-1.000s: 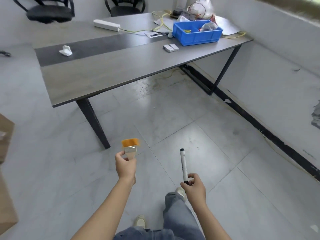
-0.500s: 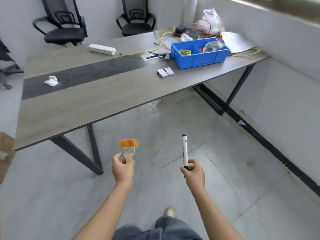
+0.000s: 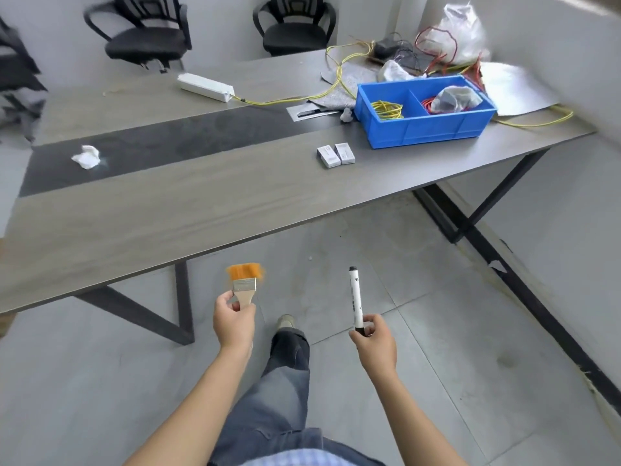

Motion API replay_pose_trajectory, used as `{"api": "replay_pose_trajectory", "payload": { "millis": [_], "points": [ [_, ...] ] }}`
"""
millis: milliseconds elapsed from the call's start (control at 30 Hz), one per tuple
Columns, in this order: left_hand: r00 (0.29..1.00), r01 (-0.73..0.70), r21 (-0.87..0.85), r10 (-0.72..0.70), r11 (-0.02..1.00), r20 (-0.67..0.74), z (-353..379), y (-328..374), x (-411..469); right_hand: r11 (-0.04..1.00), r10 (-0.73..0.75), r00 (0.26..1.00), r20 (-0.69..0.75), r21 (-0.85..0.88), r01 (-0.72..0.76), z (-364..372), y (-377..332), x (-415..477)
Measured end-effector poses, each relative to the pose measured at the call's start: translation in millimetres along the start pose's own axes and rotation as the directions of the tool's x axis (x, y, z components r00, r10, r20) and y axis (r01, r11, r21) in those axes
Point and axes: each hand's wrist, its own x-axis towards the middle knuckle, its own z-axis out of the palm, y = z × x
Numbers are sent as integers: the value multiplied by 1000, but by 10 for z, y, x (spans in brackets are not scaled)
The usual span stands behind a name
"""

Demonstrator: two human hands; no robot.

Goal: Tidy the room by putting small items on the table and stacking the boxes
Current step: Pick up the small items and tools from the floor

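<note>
My left hand (image 3: 234,322) grips the wooden handle of a small paintbrush (image 3: 244,280) with orange bristles pointing up. My right hand (image 3: 373,343) holds a white marker (image 3: 355,299) with a black cap by its lower end, upright. Both hands are in front of me, just short of the near edge of the long grey table (image 3: 168,210). On the table lie two small white boxes (image 3: 335,155) side by side and a blue bin (image 3: 424,111) with coiled wires.
A crumpled tissue (image 3: 86,157), a white power strip (image 3: 205,86), yellow cables and a plastic bag (image 3: 460,31) lie on the table. Two black office chairs (image 3: 148,38) stand behind it. A wall runs along the right. The table's black leg (image 3: 183,297) stands close ahead.
I have walked closer to the table; it now fills more of the view. Both hands keep their hold on the brush and marker, held at the same height.
</note>
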Motion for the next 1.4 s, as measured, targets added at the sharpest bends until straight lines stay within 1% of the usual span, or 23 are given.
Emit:
{"api": "replay_pose_trajectory", "payload": {
  "millis": [167, 267, 400, 500, 600, 733, 900, 1000, 1100, 1167, 1300, 1333, 1400],
  "points": [
    [998, -34, -46, 37, 998, 50, 690, 527, 638, 992, -19, 999, -51, -122, 13, -15, -422, 586],
    [997, -49, -71, 53, 996, 60, 990, 951, 1080, 986, -30, 998, -61, -165, 19, 74, -819, 932],
    [997, -81, -96, 82, 992, 9, 1127, 1287, 1658, 960, -170, 986, -5, -227, 164, 348, -1424, 1340],
    [997, -36, -77, 31, 996, -66, 1120, 1329, 1964, 915, -241, 966, 92, -311, 258, 535, -1732, 1564],
    [993, 20, -53, -26, 998, -111, 1071, 1302, 2122, 862, -250, 951, 181, -406, 303, 620, -1864, 1757],
    [981, 66, 30, -60, 997, -183, 1055, 1247, 2285, 816, -241, 945, 220, -482, 320, 655, -2096, 2100],
    [974, 46, 197, -1, 979, -225, 1106, 1274, 2375, 773, -236, 937, 256, -535, 341, 737, -2411, 2480],
    [977, 29, 304, 38, 952, -210, 1247, 1232, 2380, 716, -245, 937, 251, -604, 349, 767, -2547, 2661],
    [968, 50, 407, 57, 912, -246, 1325, 1213, 2360, 650, -235, 932, 277, -668, 363, 789, -2626, 2773],
    [958, 62, 424, 66, 903, -280, 1321, 1210, 2331, 614, -226, 923, 310, -690, 382, 798, -2662, 2830],
    [943, 64, 420, 83, 905, -322, 1336, 1180, 2274, 533, -255, 888, 382, -711, 459, 772, -2716, 2910],
    [940, 61, 404, 84, 913, -332, 1335, 1172, 2260, 521, -258, 880, 399, -710, 474, 755, -2717, 2918],
    [934, 64, 359, 71, 931, -351, 1331, 1159, 2222, 536, -262, 868, 422, -684, 495, 709, -2709, 2928]
  ]
}}
